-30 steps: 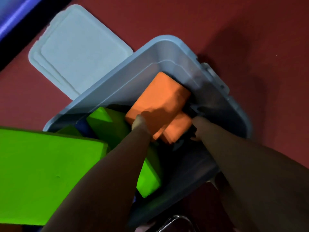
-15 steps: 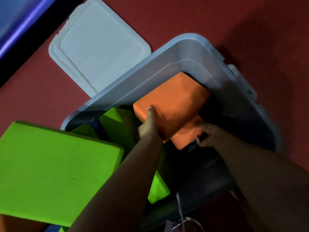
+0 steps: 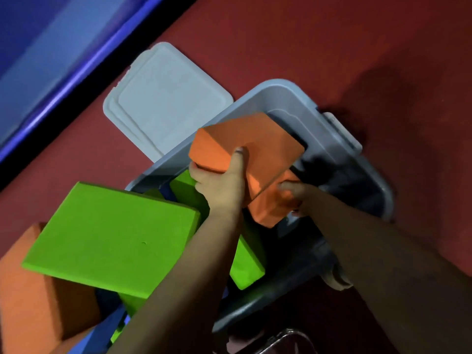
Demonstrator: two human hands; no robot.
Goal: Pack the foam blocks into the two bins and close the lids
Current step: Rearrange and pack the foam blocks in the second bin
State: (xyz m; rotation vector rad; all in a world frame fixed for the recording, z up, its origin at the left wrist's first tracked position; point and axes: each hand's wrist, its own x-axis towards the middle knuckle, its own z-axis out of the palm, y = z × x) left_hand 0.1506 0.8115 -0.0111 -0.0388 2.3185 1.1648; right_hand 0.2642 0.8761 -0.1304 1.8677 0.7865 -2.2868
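Observation:
A grey plastic bin (image 3: pixel 288 98) stands open on the red floor. My left hand (image 3: pixel 224 182) grips a large orange foam block (image 3: pixel 252 141) held over the bin's far end. Below it, my right hand (image 3: pixel 298 195) holds a second orange block (image 3: pixel 270 208) inside the bin. Green blocks (image 3: pixel 245 264) lie in the bin under my left arm. A big green block (image 3: pixel 112 238) rests at the left over an orange block (image 3: pixel 33 290). The grey lid (image 3: pixel 166 98) lies flat behind the bin.
A blue padded edge (image 3: pixel 63 47) runs along the upper left beside a black strip. Blue foam (image 3: pixel 112 325) shows under the pile at lower left. A dark curved metal object (image 3: pixel 283 341) sits at the bottom edge. Red floor (image 3: pixel 332 34) surrounds the bin.
My left hand has lifted the upper orange block higher and wrapped round its near edge. My right hand has closed on the lower orange block. The view has shifted, bringing the left pile into sight.

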